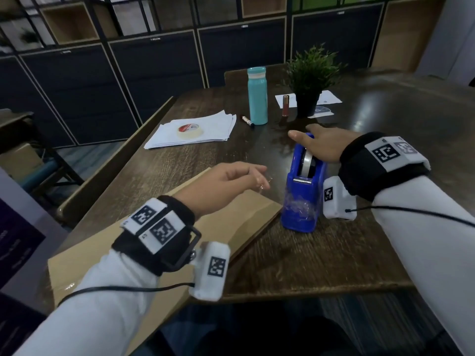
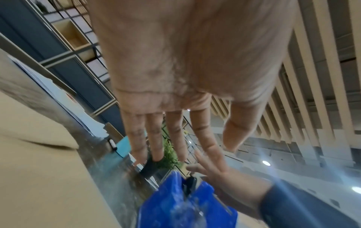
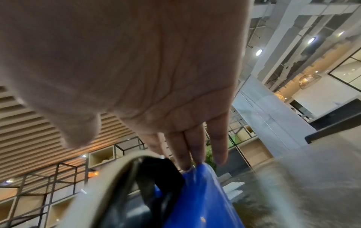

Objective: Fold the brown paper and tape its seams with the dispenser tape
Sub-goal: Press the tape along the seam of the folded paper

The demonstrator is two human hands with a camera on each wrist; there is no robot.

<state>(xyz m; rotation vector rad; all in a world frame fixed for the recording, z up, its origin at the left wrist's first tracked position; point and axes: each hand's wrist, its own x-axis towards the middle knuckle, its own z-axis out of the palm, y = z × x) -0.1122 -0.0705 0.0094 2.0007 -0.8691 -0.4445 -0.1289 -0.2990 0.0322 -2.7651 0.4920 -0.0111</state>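
The folded brown paper (image 1: 244, 211) (image 2: 39, 169) lies at the table's near left corner, its near part overhanging the edge. My left hand (image 1: 259, 177) (image 2: 205, 143) hovers over its far end with fingers straight and thumb apart. A glinting bit of clear tape seems to cling to the fingertips; I cannot tell for sure. The blue tape dispenser (image 1: 300, 201) (image 2: 175, 205) (image 3: 201, 192) stands just right of the paper. My right hand (image 1: 308, 136) (image 3: 185, 148) rests flat on its top with straight fingers, above the tape roll (image 3: 93, 192).
Farther back on the dark wooden table (image 1: 385, 176) are a teal bottle (image 1: 257, 96), a potted plant (image 1: 311, 78), a marker (image 1: 248, 121), a reddish tube (image 1: 285, 105) and white sheets (image 1: 205, 134) bearing a masking tape roll (image 1: 189, 130). A bench runs along the left.
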